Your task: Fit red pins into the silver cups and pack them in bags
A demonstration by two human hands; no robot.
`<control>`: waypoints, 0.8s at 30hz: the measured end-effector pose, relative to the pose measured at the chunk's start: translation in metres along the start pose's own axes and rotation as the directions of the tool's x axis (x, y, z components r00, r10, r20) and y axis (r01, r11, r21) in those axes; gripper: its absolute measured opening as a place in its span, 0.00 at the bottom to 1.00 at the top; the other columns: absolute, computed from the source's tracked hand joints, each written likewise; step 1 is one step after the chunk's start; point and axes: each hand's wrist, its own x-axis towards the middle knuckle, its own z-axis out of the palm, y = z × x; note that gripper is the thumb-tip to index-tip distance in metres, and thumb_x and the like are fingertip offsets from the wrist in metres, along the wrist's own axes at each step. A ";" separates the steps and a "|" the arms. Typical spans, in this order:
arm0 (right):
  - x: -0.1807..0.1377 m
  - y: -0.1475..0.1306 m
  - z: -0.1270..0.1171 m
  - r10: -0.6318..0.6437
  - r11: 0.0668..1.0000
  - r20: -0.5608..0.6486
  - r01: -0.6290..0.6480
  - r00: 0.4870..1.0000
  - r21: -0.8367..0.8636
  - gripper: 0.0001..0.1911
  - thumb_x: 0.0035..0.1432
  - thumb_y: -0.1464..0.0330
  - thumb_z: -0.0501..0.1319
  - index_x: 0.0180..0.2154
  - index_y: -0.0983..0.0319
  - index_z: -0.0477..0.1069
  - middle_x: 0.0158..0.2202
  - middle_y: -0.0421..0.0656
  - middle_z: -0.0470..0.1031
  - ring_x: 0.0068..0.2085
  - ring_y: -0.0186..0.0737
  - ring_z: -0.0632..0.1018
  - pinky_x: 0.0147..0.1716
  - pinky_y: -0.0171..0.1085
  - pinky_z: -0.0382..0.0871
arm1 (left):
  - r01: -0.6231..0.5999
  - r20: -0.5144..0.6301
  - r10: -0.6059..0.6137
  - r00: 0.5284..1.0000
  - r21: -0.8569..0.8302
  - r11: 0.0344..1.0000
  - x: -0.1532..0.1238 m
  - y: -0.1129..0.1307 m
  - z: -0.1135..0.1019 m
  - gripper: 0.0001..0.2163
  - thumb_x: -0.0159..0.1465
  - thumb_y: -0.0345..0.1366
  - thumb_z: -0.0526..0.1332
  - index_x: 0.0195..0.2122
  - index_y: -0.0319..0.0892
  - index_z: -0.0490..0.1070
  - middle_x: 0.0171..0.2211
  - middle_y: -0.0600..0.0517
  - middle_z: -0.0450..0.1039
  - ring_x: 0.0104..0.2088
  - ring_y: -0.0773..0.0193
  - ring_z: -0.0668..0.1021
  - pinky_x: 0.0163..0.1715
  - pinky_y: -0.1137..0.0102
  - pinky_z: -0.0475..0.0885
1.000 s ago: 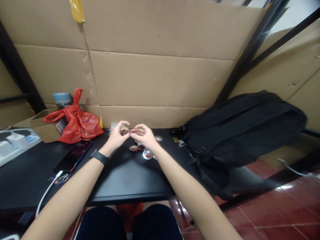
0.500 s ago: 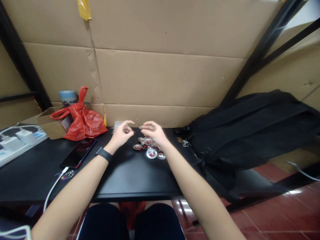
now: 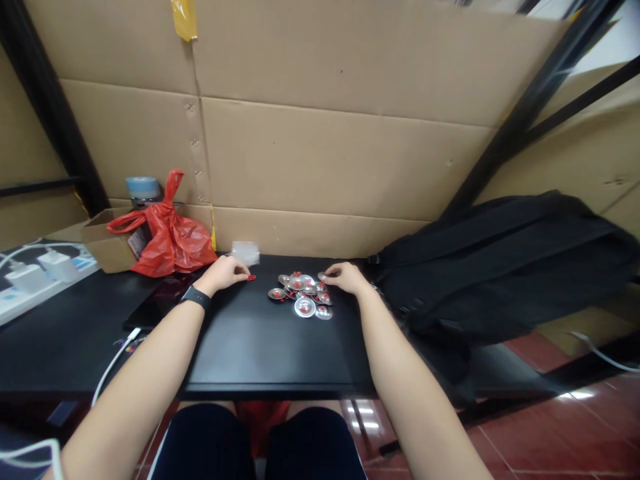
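Cardboard wall [image 3: 320,157] closes your far side; your black table [image 3: 280,357] offers room between disc pile and near edge. A backpack [image 3: 510,267] bounds the right. Your right hand [image 3: 347,277] pinches a disc [image 3: 323,275] at the pile's [image 3: 305,307] right; your left hand [image 3: 223,275], left of it, pinches a red loop [image 3: 252,277].

Red bag [image 3: 173,243] beside cardboard box [image 3: 107,245]

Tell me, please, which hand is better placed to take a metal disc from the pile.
Probably the person's right hand: it is at a metal disc on the right edge of the pile. The left hand is apart from the pile, at a small red loop.
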 end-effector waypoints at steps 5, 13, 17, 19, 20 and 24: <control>0.001 -0.003 -0.001 -0.029 0.999 0.014 0.030 0.999 -0.030 0.07 0.47 0.66 0.70 0.31 0.60 0.81 0.36 0.46 0.83 0.39 0.47 0.81 0.43 0.40 0.72 | -0.003 0.033 0.003 0.999 0.005 1.000 0.001 0.002 0.006 0.11 0.62 0.41 0.61 0.36 0.44 0.82 0.36 0.51 0.83 0.36 0.61 0.82 0.39 0.73 0.71; -0.008 -0.055 0.001 -0.280 0.941 0.174 0.235 0.944 0.244 0.21 0.48 0.58 0.70 0.43 0.60 0.80 0.41 0.45 0.82 0.42 0.45 0.80 0.42 0.39 0.72 | -0.029 0.083 0.027 0.996 0.025 0.999 0.002 0.013 0.007 0.08 0.58 0.37 0.64 0.35 0.44 0.82 0.33 0.51 0.82 0.33 0.62 0.81 0.38 0.72 0.72; -0.014 -0.076 0.009 -0.297 0.954 0.237 0.276 0.925 0.118 0.19 0.44 0.61 0.73 0.41 0.57 0.81 0.39 0.42 0.83 0.40 0.44 0.80 0.43 0.38 0.70 | -0.041 0.005 0.041 0.999 0.063 0.997 0.003 0.023 0.006 0.08 0.60 0.37 0.62 0.36 0.44 0.81 0.35 0.51 0.82 0.35 0.60 0.81 0.39 0.72 0.71; -0.016 -0.079 0.012 -0.294 0.955 0.241 0.275 0.925 0.106 0.18 0.44 0.63 0.73 0.41 0.57 0.81 0.38 0.42 0.83 0.40 0.43 0.80 0.42 0.38 0.70 | -0.060 -0.030 0.063 0.998 0.075 0.995 0.003 0.029 0.006 0.08 0.61 0.36 0.61 0.35 0.45 0.81 0.36 0.51 0.82 0.37 0.60 0.81 0.40 0.71 0.71; -0.015 -0.080 0.013 -0.297 0.954 0.239 0.279 0.925 0.108 0.18 0.44 0.63 0.72 0.41 0.58 0.81 0.38 0.42 0.83 0.40 0.43 0.80 0.42 0.38 0.70 | -0.074 -0.034 0.076 0.996 0.074 0.995 0.003 0.032 0.006 0.09 0.62 0.36 0.60 0.35 0.45 0.81 0.36 0.52 0.82 0.37 0.60 0.81 0.41 0.71 0.71; -0.012 -0.076 0.017 -0.306 0.947 0.193 0.278 0.932 0.160 0.23 0.42 0.66 0.73 0.44 0.59 0.79 0.37 0.42 0.82 0.38 0.41 0.79 0.40 0.36 0.70 | -0.109 -0.044 0.112 0.993 0.066 0.992 0.003 0.043 0.007 0.09 0.63 0.36 0.60 0.36 0.44 0.80 0.36 0.51 0.82 0.37 0.61 0.81 0.42 0.71 0.72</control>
